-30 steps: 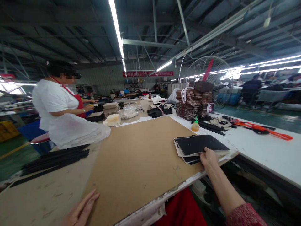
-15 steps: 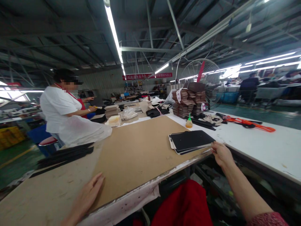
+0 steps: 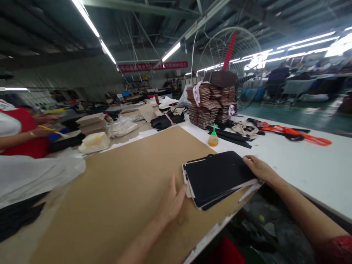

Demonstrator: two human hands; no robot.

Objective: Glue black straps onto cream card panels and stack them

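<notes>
A stack of flat black panels [image 3: 217, 176] with pale edges lies slightly uneven near the front edge of the brown board [image 3: 123, 176]. My right hand [image 3: 255, 168] is closed at the stack's right end, fingers over its far corner and thumb out of sight. At the left end, my left hand [image 3: 172, 200] has its fingers stretched and apart, the fingertips close to a pale layer that sticks out. Whether they touch it I cannot tell. Behind the stack stands a small bottle [image 3: 213, 138] with a green nozzle and amber liquid.
Tied brown stacks [image 3: 206, 104] rise at the back before a large fan [image 3: 231, 51]. Orange straps [image 3: 297, 134] lie on the white table [image 3: 302, 165] to the right. At left, a co-worker in a red apron [image 3: 30, 128] stands by a pale block [image 3: 95, 142].
My left hand has come from the board's left side over to the stack's left end. My right hand now reaches further over the stack's right end. The view has swung right and closer.
</notes>
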